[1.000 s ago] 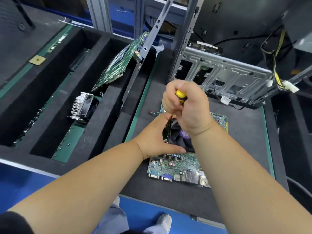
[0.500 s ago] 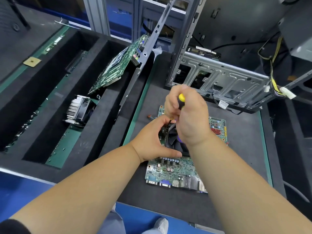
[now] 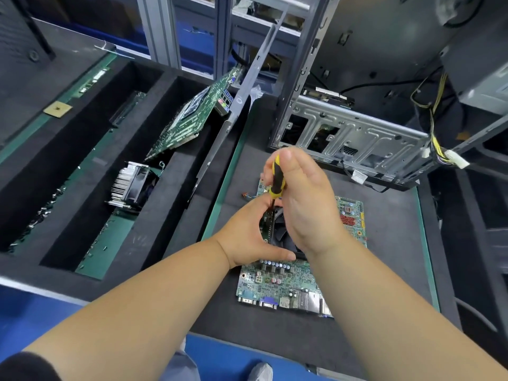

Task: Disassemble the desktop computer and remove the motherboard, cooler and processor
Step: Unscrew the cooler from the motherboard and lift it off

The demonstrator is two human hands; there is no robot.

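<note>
Motherboard lay flat on the dark mat, port side toward the person. Black fan cooler sat on the board's middle, mostly hidden by both hands. Processor not visible.

Left hand rested against the cooler's left side, thumb stretched along its near edge, fingers curved around the far corner near the tool's tip. Right hand was above the cooler with the yellow-and-black screwdriver held upright between thumb and fingers; palm fairly open, fingers mostly straight, grip light at the handle. The shaft ran down toward the cooler's far left corner; the tip was hidden behind the left hand's fingers.

Beyond the board stood the open metal computer case, a bundle of yellow and black cables with a white connector hanging at its right. Left of the mat, foam-lined bins: one held a finned heatsink with fan, another circuit board leaned tilted above it. A small square chip lay on the far left ledge.
</note>
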